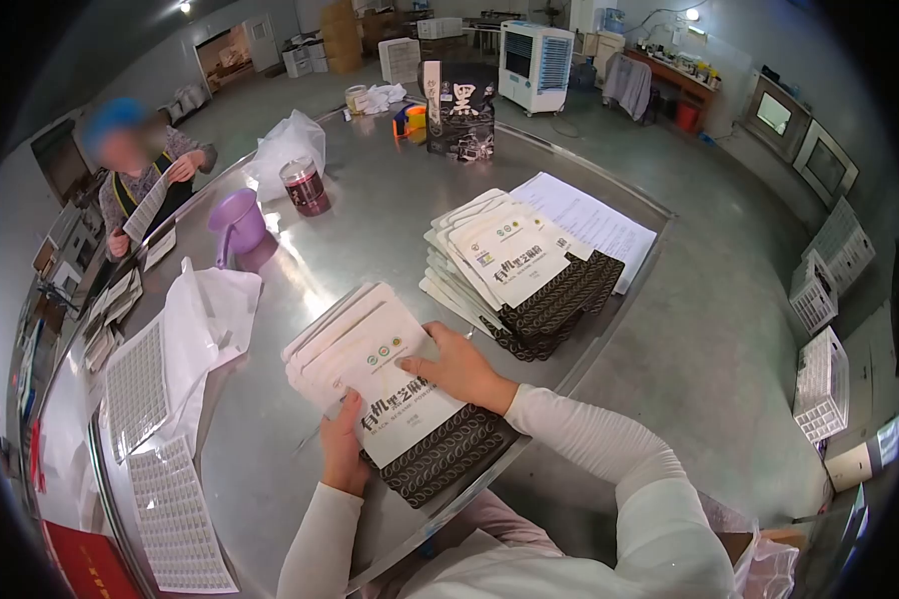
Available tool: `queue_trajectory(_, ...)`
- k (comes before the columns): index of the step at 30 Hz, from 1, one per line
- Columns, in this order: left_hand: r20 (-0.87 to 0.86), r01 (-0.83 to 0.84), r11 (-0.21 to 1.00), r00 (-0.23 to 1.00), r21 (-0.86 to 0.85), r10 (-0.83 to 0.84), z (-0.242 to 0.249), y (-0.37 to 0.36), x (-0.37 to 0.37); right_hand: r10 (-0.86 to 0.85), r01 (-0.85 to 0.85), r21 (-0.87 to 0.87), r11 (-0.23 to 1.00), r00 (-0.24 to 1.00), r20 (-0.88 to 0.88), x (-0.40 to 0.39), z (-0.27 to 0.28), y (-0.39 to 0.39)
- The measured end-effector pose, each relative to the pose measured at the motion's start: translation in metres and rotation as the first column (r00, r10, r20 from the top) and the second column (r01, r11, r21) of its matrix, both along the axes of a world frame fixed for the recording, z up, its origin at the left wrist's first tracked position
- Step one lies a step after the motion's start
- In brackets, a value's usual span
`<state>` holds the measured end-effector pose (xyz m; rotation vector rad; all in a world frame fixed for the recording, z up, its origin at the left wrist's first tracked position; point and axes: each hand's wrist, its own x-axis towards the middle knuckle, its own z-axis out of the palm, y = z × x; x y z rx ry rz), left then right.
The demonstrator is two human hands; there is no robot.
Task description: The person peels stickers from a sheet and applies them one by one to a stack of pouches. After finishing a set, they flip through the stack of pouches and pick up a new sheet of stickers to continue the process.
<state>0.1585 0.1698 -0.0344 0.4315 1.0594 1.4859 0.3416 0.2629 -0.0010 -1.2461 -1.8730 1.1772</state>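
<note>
A small stack of flat white-and-black printed pouches (410, 424) is at the near edge of the metal table, between my two hands. My left hand (344, 447) grips the stack's left side, thumb on the top pouch. From the right, my right hand (461, 371) holds the stack with its thumb across the white face; its other fingers are partly hidden. The pouches are slightly fanned at their far end. Beyond my right hand lies a taller pile of similar pouches (514, 255), partly over printed paper sheets (594, 225).
The metal table (360, 240) bears a purple dipper (238, 222), a dark-labelled can (305, 188), a standing black bag (460, 115) and an orange tape dispenser (408, 122). Sticker sheets (175, 514) lie at left. Across the table, a person (135, 170) holds a sheet.
</note>
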Motion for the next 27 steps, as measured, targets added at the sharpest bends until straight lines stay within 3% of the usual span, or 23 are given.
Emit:
queue_trajectory(6,0.008,-0.014,0.999,1.000,-0.033,0.015,0.000,0.000,0.001,0.000,0.003,0.086,0.996,0.999,-0.045,-0.003,-0.017,0.003)
queue_trajectory(17,0.125,-0.010,0.999,0.992,0.038,0.006,-0.004,0.001,-0.004,0.024,-0.029,0.071,0.997,0.997,0.076,-0.010,-0.011,0.002)
queue_trajectory(27,0.028,0.001,1.000,1.000,0.013,-0.001,0.003,-0.004,-0.010,0.103,-0.105,0.030,0.994,0.991,0.084,-0.014,-0.009,-0.001)
